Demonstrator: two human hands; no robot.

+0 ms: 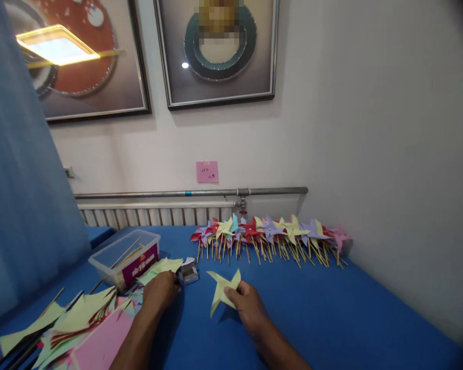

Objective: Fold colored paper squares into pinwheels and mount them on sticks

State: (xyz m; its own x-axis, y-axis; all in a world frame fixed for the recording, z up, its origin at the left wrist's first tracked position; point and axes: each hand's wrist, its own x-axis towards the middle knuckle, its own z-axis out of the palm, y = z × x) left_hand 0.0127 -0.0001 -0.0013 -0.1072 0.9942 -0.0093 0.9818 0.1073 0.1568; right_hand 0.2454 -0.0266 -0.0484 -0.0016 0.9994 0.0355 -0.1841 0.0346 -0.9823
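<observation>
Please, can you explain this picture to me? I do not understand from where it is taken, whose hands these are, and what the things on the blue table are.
There is one picture, taken by a camera worn on a person's head, looking forward and down. Both hands belong to that person. The right hand holds a folded yellow paper, shaped like a pinwheel top. The left hand rests by a small box and a pile of cut papers. On the blue table a row of finished pinwheels on sticks lies near the wall. A clear tub holding sticks stands at the left.
</observation>
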